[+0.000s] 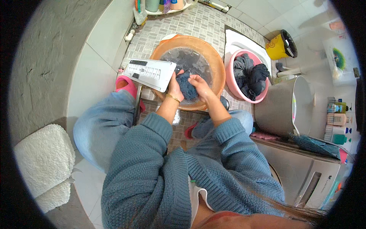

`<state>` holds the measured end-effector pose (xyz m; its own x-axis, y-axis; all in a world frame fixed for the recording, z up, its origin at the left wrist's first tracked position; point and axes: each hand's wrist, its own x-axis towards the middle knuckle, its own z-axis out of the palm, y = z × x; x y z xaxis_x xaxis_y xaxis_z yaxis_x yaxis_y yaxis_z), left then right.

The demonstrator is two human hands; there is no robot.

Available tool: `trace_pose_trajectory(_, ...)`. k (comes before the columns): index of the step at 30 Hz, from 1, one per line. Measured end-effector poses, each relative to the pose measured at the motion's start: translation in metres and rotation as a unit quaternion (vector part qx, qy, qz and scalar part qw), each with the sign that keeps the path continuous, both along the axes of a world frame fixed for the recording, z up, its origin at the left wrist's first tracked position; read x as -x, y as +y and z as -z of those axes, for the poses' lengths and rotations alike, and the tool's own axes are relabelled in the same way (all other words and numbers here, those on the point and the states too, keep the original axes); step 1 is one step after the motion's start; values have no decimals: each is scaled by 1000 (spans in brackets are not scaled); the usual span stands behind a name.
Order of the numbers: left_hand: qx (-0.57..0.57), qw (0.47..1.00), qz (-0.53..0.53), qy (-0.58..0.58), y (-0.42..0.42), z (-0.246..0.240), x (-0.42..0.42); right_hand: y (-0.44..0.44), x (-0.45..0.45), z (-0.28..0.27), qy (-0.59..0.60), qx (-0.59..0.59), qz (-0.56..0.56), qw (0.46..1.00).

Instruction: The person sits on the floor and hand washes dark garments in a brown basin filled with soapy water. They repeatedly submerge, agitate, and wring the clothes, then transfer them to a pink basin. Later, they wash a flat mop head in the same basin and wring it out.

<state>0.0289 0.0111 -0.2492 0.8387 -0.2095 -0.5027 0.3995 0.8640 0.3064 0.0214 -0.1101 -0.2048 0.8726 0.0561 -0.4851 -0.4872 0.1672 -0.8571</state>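
Note:
A bunched dark blue cloth (187,86) is between my two hands, above an orange plastic basin (218,63). My left hand (175,89) supports it from the left side, with a gold-coloured bracelet at the wrist. From the right, my right hand (200,85) pinches the cloth with thumb and fingers. Dark cloth lies in the sudsy grey water (188,55) of the basin. A white plastic panel (150,73), perhaps a washboard, reaches over the basin's left rim and touches or lies close to my left hand.
To the right, a pink basin (231,81) holds dark clothes (253,74). Beyond it stand a yellow bin (276,47) and a large grey hamper (274,106). A washing machine (303,169) is at the lower right. Bottles stand on a white corner shelf (168,12). A white towel (47,160) hangs at left.

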Motion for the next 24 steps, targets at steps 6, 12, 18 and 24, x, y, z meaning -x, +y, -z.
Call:
trace_pose_trajectory(6,-35,998,-51,-14,-6,14,-2,6,8,19,-161,311,-65,934)
trace_pose_trajectory(12,-16,994,-37,-101,-10,10,-12,0,7,-15,-91,85,24,992)
trace_pose_trajectory(18,-51,992,62,-95,3,-13,6,0,9,10,69,-35,76,994)
trace_pose_trajectory(24,-84,990,24,-113,-1,-27,5,7,8,41,-150,271,2,951)
